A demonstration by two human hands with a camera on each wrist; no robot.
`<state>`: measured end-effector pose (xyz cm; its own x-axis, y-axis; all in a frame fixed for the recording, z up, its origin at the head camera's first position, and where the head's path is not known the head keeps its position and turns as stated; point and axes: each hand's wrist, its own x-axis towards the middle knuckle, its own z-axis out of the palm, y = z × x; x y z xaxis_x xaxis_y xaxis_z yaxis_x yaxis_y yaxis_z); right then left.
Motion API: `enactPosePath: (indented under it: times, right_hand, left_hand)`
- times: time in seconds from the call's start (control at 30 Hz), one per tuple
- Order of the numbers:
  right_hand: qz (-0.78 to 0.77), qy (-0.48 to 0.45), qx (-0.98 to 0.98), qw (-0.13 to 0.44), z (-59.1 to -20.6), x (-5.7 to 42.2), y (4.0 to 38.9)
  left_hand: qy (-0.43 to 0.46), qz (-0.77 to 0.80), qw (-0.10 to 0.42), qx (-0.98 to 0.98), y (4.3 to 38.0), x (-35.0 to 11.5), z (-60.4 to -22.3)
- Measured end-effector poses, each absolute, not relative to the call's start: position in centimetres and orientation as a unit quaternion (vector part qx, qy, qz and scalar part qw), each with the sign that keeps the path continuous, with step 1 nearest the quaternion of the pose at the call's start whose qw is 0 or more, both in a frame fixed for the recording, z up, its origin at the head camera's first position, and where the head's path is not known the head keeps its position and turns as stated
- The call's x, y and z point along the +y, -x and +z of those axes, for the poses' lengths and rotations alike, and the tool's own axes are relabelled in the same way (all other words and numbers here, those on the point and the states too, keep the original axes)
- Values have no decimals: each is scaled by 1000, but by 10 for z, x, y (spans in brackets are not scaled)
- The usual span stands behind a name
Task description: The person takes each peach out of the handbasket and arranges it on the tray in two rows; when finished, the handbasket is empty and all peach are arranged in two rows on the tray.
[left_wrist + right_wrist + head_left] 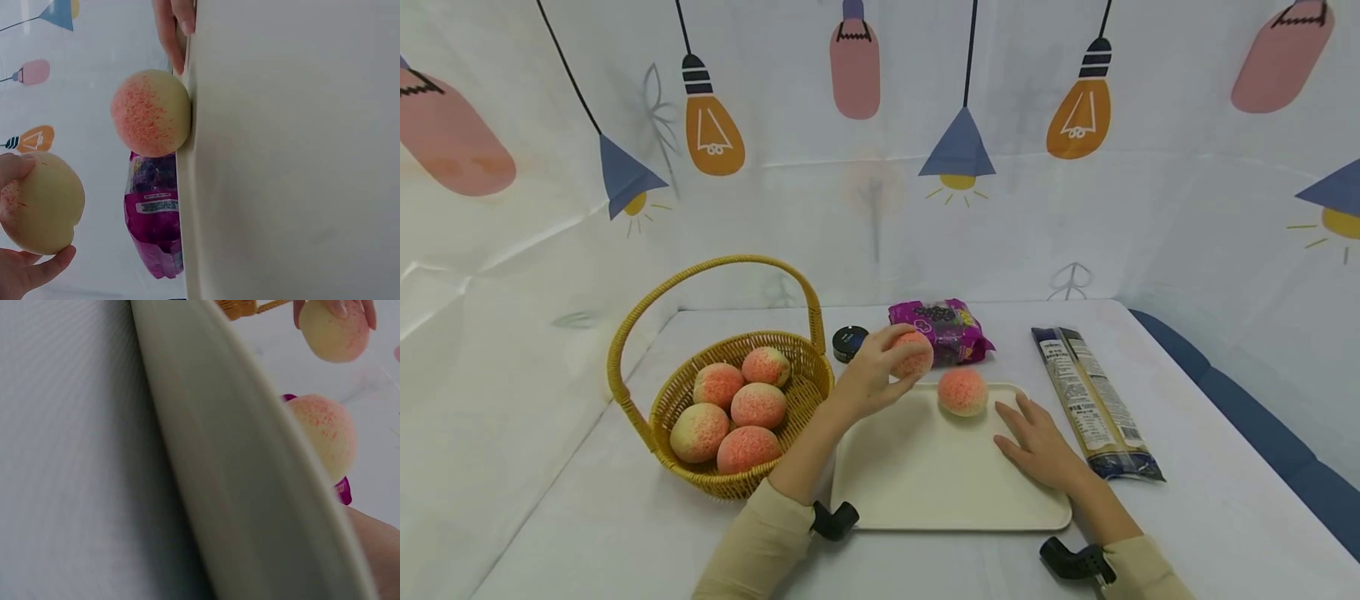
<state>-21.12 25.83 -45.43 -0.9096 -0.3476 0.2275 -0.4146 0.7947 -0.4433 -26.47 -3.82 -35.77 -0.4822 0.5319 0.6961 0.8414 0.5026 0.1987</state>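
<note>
My left hand [871, 372] grips a pink-and-cream peach [914, 357] between thumb and fingers, held up over the back left part of a cream tray [940, 475]. In the left wrist view the thumb and fingers press on opposite sides of that peach [49, 206]. A second peach [962, 392] sits at the tray's back edge. To the right of it, my right hand [1037, 443] hovers over or rests on the tray's right side with fingers spread, holding nothing; whether it touches the tray is unclear.
On the left stands a yellow wicker basket [730, 485] with a tall handle, several peaches [758, 406] inside. Behind the tray are a round black-lidded container [848, 342] and a purple snack bag [951, 329]. A long packet [1097, 404] lies at the right.
</note>
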Motion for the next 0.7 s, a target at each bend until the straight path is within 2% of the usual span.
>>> enactPosePath:
  times: [0.17,0.37,0.7]
  right_hand:
    - [249,-203,-944,69,-454,258,212]
    - [247,-206,-944,75,-455,258,213]
    - [248,-201,-945,71,-454,257,212]
  left_hand:
    - [409,-270,273,-828,270,-34,-363]
    - [387,-274,230,-850,272,-29,-371]
    - [403,-271,163,-859,282,-28,-384]
